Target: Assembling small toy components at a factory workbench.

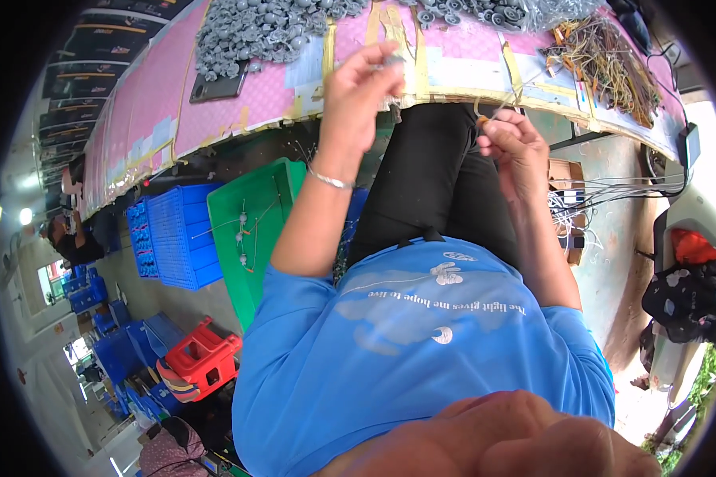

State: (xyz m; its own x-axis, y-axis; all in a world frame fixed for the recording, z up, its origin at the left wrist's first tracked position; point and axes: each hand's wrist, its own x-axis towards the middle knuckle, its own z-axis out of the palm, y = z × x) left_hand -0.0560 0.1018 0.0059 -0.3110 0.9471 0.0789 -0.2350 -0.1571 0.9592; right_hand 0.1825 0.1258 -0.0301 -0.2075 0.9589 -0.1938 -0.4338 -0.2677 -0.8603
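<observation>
My left hand [352, 99] is raised at the table's near edge, thumb and fingers pinched on a small grey plastic part [393, 60]. To its right, my right hand [517, 147] pinches a thin wire lead with an orange end [482, 121]; part of it is hidden by the fingers. The hands are apart. Beyond my left hand, a heap of grey plastic parts [254, 36] covers the table's far left. A tangled bundle of thin coloured wires [612, 71] lies beyond my right hand.
The pink-and-white taped table [223, 119] bears a dark phone [218, 86]. A green crate [239, 187] with several wired grey parts sits at my left, beside blue crates [189, 238] and a red stool [203, 358]. Cables hang by a cardboard box [563, 171] on the right.
</observation>
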